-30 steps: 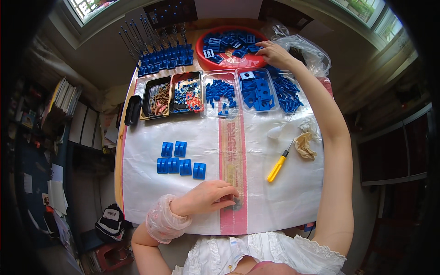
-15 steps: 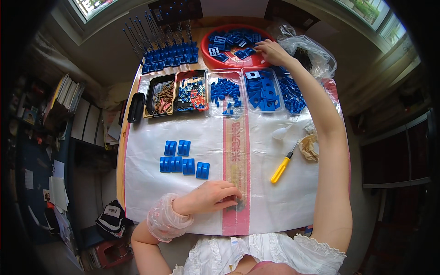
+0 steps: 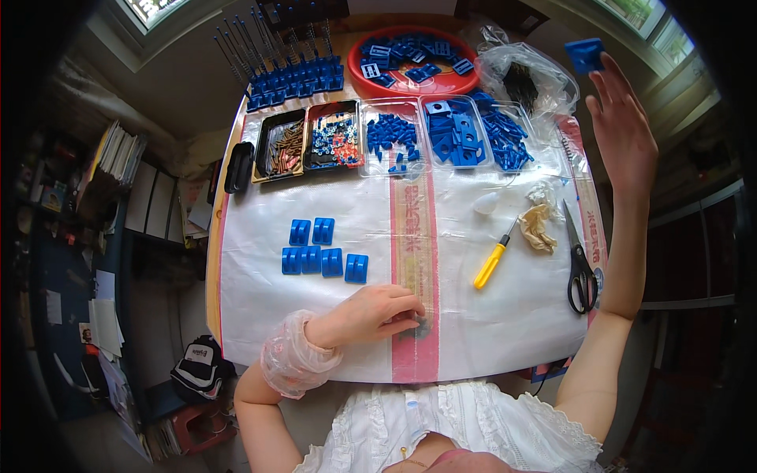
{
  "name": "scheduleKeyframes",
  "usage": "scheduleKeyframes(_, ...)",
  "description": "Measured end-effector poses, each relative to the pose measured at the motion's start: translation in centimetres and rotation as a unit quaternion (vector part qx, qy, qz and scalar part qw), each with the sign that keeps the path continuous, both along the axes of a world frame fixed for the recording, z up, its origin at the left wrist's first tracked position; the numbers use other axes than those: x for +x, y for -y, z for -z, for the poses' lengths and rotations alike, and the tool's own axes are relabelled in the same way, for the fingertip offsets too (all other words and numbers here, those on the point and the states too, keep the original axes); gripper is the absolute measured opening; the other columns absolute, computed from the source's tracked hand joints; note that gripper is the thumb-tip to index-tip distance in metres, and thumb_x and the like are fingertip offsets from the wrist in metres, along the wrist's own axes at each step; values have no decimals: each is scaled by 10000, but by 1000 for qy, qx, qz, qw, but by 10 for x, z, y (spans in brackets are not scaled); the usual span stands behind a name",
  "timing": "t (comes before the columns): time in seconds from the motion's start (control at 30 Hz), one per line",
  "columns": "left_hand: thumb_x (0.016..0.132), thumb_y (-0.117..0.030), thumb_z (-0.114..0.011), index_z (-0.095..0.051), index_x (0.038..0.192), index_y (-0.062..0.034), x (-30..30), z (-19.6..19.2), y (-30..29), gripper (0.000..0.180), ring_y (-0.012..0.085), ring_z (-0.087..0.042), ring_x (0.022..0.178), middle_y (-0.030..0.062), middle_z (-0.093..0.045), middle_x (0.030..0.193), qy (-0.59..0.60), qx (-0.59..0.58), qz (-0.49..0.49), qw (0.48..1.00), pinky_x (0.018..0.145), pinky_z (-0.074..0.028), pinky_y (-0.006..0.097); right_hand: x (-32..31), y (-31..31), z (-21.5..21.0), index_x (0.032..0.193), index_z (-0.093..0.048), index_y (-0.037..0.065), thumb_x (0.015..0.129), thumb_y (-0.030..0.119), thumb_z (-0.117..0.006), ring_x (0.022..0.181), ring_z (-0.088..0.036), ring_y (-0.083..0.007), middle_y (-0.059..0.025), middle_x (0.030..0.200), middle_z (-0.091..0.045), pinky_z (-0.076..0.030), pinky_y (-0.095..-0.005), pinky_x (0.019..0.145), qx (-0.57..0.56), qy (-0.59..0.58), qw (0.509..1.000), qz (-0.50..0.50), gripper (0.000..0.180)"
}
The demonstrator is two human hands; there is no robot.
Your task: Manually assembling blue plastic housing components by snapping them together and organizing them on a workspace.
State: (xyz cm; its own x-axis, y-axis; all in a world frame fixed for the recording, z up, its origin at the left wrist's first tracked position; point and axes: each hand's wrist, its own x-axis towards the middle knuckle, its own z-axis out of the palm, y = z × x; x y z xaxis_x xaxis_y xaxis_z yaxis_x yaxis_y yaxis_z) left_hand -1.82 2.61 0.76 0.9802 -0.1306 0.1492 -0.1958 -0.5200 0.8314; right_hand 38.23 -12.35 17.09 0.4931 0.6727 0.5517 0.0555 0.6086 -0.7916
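Observation:
My right hand (image 3: 624, 130) is raised at the far right, beyond the table's edge. Thumb and fingertips grip a blue plastic piece (image 3: 584, 56), squarish and flat-based. Low over the near middle of the table is my left hand (image 3: 371, 315), its fingers curled toward the thumb. Whatever it may hold is hidden by the fingers. A clear plastic cuff (image 3: 300, 355) circles that forearm. Just beyond the left hand lie several blue ridged blocks (image 3: 332, 262), loosely grouped in two rows.
A red basin (image 3: 465, 83) of blue pieces stands at the back. Trays hold screws (image 3: 284, 150), small nuts (image 3: 333, 140), and blue parts (image 3: 390, 134). A yellow-handled screwdriver (image 3: 490, 266), crumpled paper (image 3: 537, 229) and black scissors (image 3: 582, 280) lie right. Spring-topped blue assemblies (image 3: 296, 87) stand back left.
My right hand has left the red basin and swung right and up with a blue plastic piece. The scissors are now uncovered. My left hand keeps its curled pose; the view has shifted slightly.

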Motion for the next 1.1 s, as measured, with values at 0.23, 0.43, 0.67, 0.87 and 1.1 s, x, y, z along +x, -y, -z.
scheduleKeyframes(0.23, 967, -22, -733, -620, 1325, -17, -2, -10, 14, 375, 162, -717, 1005, 100, -707, 1189, -46, -271, -110, 955, 849, -587, 292, -165, 81, 102, 1477, -587, -32, 951, 223, -683, 1281, -553, -168, -167, 1547, -563, -411, -320, 967, -256, -120, 922, -263, 593)
scheduleKeyframes(0.43, 985, 0, -723, -607, 1345, 27, 0, -1, 19, 379, 162, -736, 1071, 106, -733, 1209, -55, -375, -133, 916, 956, -602, 306, -206, 70, 154, 1511, -583, 45, 981, 188, -664, 1382, -473, -142, -80, 1569, -545, -401, -315, 992, -314, -237, 855, -339, 555)
scheduleKeyframes(0.67, 924, -10, -791, -726, 1171, 7, -1, -1, 16, 257, 130, -758, 915, 84, -780, 1056, 17, -201, -229, 952, 803, -616, 252, -203, 65, 163, 1499, -600, 65, 1017, 173, -639, 1453, -435, -149, -70, 1612, -487, -394, -343, 1112, -349, -125, 875, -313, 495)
scheduleKeyframes(0.87, 909, -13, -799, -733, 1161, 3, 0, -4, 16, 260, 122, -752, 859, 77, -779, 1031, 24, -165, -229, 959, 736, -605, 248, -198, 65, 167, 1510, -583, 55, 1023, 162, -639, 1480, -415, -160, -73, 1615, -478, -408, -348, 1120, -350, -106, 874, -321, 502)
scheduleKeyframes(1.1, 1020, -93, -705, -672, 1267, -5, 2, -4, 20, 264, 113, -753, 827, 79, -758, 1041, -59, -339, -224, 912, 744, -612, 212, -199, 70, 169, 1553, -528, 48, 1004, 169, -680, 1472, -420, -184, -66, 1618, -464, -426, -341, 1069, -333, -110, 874, -336, 583)
